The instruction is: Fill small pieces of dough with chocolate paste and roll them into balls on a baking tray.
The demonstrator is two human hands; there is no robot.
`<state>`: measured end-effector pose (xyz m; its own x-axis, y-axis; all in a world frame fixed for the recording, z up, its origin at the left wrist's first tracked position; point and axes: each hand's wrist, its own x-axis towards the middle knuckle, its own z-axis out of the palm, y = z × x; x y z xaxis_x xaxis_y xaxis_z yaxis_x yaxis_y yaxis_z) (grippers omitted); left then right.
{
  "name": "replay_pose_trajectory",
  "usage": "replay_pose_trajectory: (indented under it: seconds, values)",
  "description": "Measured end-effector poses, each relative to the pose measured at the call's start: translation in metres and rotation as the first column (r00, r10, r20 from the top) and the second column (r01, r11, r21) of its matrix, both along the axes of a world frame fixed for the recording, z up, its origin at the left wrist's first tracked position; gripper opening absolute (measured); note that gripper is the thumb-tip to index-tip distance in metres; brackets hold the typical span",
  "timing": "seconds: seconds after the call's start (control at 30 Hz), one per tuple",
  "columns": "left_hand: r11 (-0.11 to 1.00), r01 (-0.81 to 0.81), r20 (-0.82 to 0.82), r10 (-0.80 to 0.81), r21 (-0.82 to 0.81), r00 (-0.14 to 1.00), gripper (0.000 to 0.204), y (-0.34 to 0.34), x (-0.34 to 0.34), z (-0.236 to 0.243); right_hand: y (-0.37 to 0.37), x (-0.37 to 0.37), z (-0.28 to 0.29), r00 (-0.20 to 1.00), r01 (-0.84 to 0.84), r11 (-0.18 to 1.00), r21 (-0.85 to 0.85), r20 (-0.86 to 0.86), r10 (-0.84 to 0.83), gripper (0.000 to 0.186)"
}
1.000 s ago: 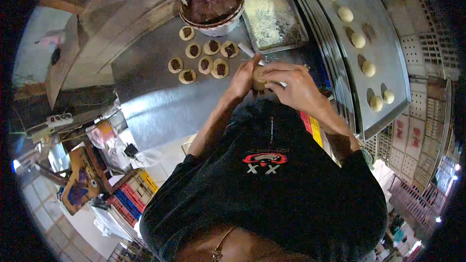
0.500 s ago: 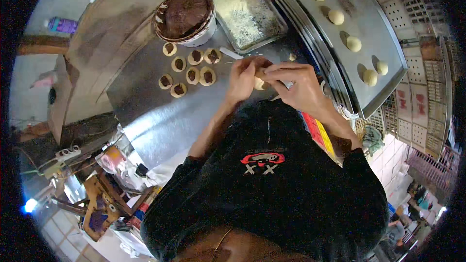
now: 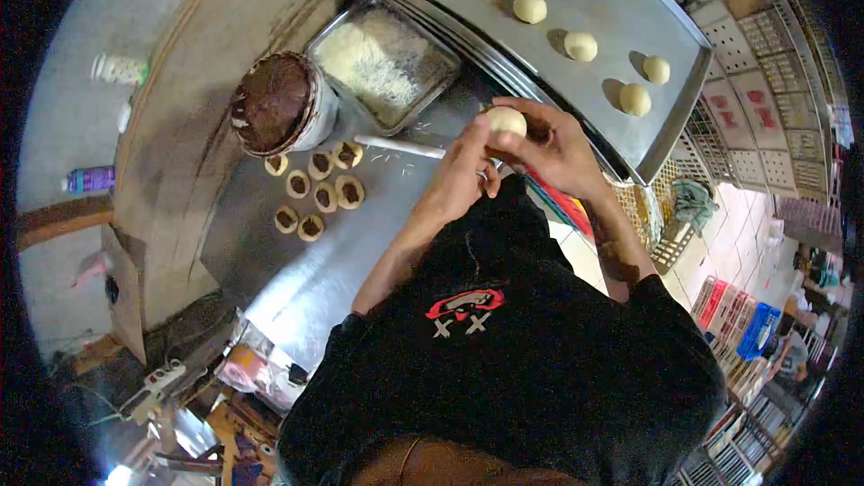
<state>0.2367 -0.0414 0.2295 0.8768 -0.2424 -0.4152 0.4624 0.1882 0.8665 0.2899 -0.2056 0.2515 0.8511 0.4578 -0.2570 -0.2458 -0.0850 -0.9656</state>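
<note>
Head view: dough ball (image 3: 507, 123) held up just off the near side of the baking tray (image 3: 621, 13).
Left hand (image 3: 463, 171): fingers curled partway, fingertips and thumb on the ball.
Right hand (image 3: 569, 162): half closed, thumb and forefinger gripping the ball.
Risk: too hard a pinch could split the skin; loose grip could drop it beside the tray.
Dough ball: pale, smooth, rounded; underside hidden by fingers.
Dark-topped dough rounds (image 3: 325, 196): clustered left of the tray.

Dim and grainy, glaring white on the table (image 3: 290, 306) (shadowed beside the dough balls (image 3: 580, 46)), bent toward black edges.
</note>
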Motion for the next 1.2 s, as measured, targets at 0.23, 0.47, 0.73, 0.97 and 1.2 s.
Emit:
replay_pose_trajectory:
  seconds: [0.23, 0.47, 0.73, 0.97, 1.2]
  values:
    - [0.999, -0.013, 0.164, 0.018, -0.031, 0.986, 0.064, 0.002, 0.001, -0.008, -0.044, 0.044, 0.005, 0.835, 0.335, 0.848, -0.412, 0.547, -0.064, 0.041]
    - [0.930, -0.323, 0.065, 0.316, 0.176, 0.947, 0.059, 0.078, -0.034, -0.085, -0.146, 0.188, -0.031, 0.686, 0.599, 0.658, -0.455, 0.716, -0.129, 0.039]
    - [0.362, -0.568, 0.319, 0.555, 0.739, 0.769, 0.052, 0.144, -0.150, -0.185, -0.113, 0.195, -0.029, 0.624, 0.665, 0.192, -0.722, 0.678, 0.388, 0.067]
    - [0.185, -0.318, 0.109, 0.688, 0.930, 0.718, 0.046, 0.143, -0.186, -0.231, 0.043, 0.091, -0.016, 0.478, 0.468, 0.796, -0.384, 0.868, 0.137, 0.036]
    - [-0.162, -0.577, 0.458, 0.786, 0.801, 0.416, 0.032, 0.140, -0.131, -0.282, 0.201, 0.107, -0.172, 0.644, -0.082, 0.710, -0.699, 0.507, 0.573, 0.048]
